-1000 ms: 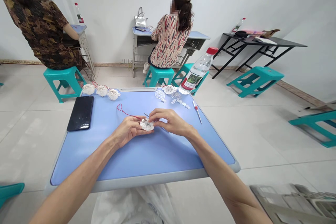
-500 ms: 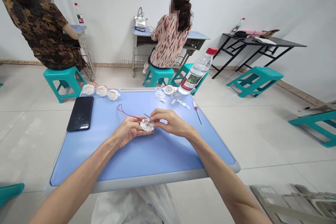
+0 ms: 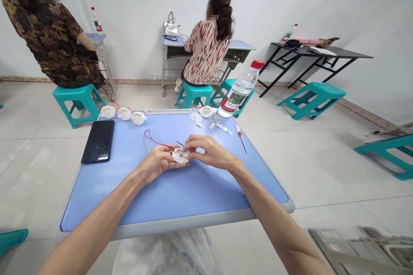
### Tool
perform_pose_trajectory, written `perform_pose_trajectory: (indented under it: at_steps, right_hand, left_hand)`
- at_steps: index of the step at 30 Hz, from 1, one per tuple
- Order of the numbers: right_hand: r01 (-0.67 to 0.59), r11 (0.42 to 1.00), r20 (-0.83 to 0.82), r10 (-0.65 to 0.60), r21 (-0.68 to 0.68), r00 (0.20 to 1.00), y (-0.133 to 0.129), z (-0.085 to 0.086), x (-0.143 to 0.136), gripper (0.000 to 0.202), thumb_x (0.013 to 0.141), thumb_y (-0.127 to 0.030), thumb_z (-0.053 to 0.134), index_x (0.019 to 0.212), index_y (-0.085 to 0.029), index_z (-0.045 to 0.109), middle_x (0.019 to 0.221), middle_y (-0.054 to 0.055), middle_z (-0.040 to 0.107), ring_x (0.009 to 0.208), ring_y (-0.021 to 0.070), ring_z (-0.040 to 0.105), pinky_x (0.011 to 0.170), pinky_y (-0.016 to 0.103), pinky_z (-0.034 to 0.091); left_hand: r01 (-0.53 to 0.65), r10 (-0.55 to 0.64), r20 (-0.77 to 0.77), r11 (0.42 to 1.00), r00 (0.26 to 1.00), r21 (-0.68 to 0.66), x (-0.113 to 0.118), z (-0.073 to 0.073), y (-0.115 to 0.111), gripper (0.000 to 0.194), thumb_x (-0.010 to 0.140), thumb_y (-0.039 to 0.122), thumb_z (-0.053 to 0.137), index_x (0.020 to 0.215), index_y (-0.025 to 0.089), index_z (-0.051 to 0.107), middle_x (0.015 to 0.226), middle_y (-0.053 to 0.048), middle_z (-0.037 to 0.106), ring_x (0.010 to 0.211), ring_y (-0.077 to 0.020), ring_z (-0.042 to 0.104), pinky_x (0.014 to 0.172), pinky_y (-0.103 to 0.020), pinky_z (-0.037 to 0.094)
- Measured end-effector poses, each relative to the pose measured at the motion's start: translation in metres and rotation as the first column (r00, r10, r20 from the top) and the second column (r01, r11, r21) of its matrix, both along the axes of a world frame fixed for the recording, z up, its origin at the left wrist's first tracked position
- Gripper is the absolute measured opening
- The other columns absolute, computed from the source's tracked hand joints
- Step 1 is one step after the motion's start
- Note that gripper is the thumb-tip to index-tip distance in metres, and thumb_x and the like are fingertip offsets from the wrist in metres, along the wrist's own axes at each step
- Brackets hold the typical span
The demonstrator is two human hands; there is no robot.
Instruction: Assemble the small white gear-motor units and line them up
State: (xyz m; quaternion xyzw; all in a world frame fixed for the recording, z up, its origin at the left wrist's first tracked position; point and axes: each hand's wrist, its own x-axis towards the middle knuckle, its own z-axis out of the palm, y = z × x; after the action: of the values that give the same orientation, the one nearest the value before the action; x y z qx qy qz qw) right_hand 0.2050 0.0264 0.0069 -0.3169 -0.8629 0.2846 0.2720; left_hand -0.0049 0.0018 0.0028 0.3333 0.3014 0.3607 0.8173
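Note:
Over the middle of the blue desk, my left hand holds a small white round device with a red wire loop trailing to the left. The fingers of my right hand are bent and pinched at the device's right edge; whether they hold a small part is hidden. A thin metal tip shows just behind my right fingers. Three similar white devices lie at the desk's far left. Another white device, a clear disc and several small white pieces lie at the far right.
A black phone lies on the left, a screwdriver on the right. A water bottle stands at the far right corner. Two people sit on teal stools at other desks. A black table stands at the back right.
The whole view has shifted slightly. Both hands stay around the white device, with only a very small movement of my right fingers.

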Motion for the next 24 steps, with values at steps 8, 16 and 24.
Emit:
perform_pose_trajectory:
  at_steps: [8, 16, 24]
  right_hand:
    - [0.015, 1.0, 0.024, -0.015, 0.007, 1.0, 0.0012, -0.0013, 0.0012, 0.013, 0.085, -0.02, 0.062, 0.096, -0.018, 0.069, 0.091, 0.005, 0.062, 0.077, 0.014, 0.059, 0.072, 0.027, 0.047]
    - [0.008, 0.999, 0.054, -0.01, 0.031, 0.998, 0.0011, 0.0006, -0.0005, 0.017, 0.089, -0.025, 0.059, 0.102, -0.019, 0.068, 0.093, 0.006, 0.062, 0.08, 0.0149, 0.059, 0.072, 0.028, 0.047]
    - [-0.002, 1.0, 0.056, 0.002, 0.011, 0.998, 0.0004, 0.0014, -0.001, 0.015, 0.088, -0.024, 0.06, 0.099, -0.02, 0.069, 0.093, 0.005, 0.062, 0.081, 0.0151, 0.059, 0.071, 0.028, 0.047]
  left_hand:
    - [-0.011, 0.011, 0.005, 1.0, 1.0, -0.019, -0.0003, -0.0008, 0.0008, 0.038, 0.061, -0.002, 0.058, 0.098, 0.005, 0.066, 0.095, -0.015, 0.071, 0.095, -0.0264, 0.067, 0.097, -0.047, 0.046]
    - [-0.006, 0.006, -0.014, 1.0, 1.0, 0.003, -0.0003, 0.0019, -0.0008, 0.04, 0.062, 0.001, 0.059, 0.101, 0.005, 0.066, 0.101, -0.017, 0.07, 0.097, -0.0271, 0.066, 0.099, -0.049, 0.045]
    - [0.023, -0.023, 0.0, 0.999, 1.0, 0.027, -0.0012, 0.0011, -0.0005, 0.04, 0.063, 0.001, 0.058, 0.101, 0.006, 0.067, 0.1, -0.016, 0.071, 0.097, -0.0263, 0.066, 0.099, -0.049, 0.044]
